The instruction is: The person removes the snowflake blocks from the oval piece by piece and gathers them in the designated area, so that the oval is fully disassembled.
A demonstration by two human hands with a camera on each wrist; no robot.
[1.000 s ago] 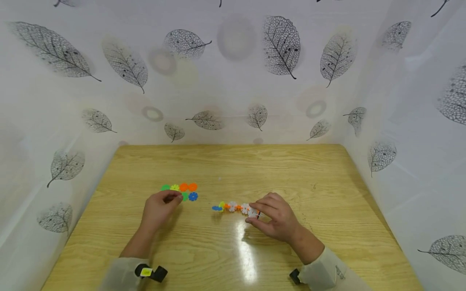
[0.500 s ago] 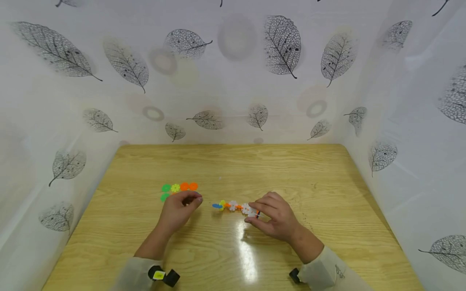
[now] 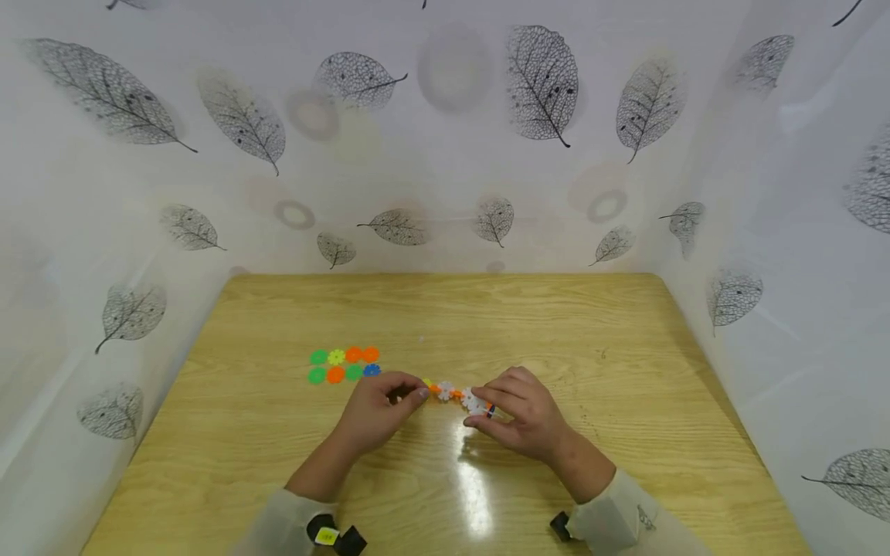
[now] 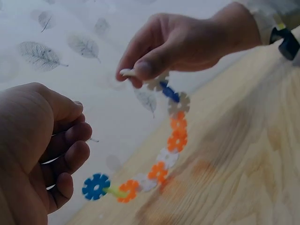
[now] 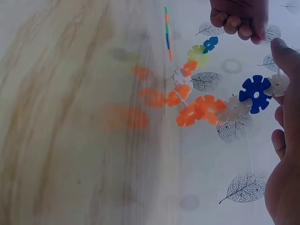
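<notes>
My right hand (image 3: 524, 409) pinches the white end of a chain of notched plastic snowflake discs (image 3: 445, 391). In the left wrist view the chain curves down from that hand through white, dark blue and orange discs (image 4: 177, 139) to a yellow disc and a blue end disc (image 4: 96, 186). My left hand (image 3: 385, 413) is beside the chain's free end, its fingers loosely curled with nothing visible in them. In the right wrist view the blue end disc (image 5: 210, 44) shows apart from the left hand's fingertips. The head view has this end hidden behind the left hand.
Two rows of loose discs lie on the wooden table (image 3: 556, 316) behind the left hand, among them a yellow disc (image 3: 337, 357) and a blue disc (image 3: 371, 371). A leaf-patterned white sheet (image 3: 445, 154) surrounds the table's back and sides.
My left hand has moved right, from over the loose discs to the chain's free end, uncovering both rows of discs. The right hand has stayed almost still, holding the chain.
</notes>
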